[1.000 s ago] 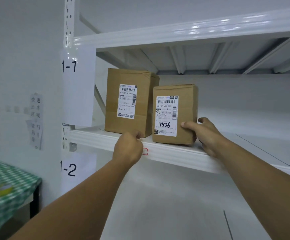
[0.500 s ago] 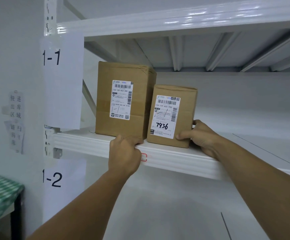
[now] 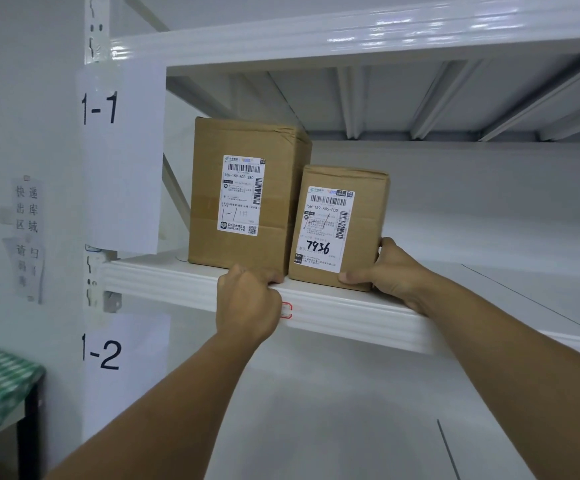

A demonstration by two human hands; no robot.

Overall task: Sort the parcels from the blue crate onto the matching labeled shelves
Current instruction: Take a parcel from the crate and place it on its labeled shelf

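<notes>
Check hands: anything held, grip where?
Right hand grips the smaller box at its lower right corner. Left hand rests curled at the shelf edge; hold unclear.

The small parcel hides the right hand's fingertips. The left hand covers part of a red mark on the shelf. The picture's left edge cuts off the green-checked table.
</notes>
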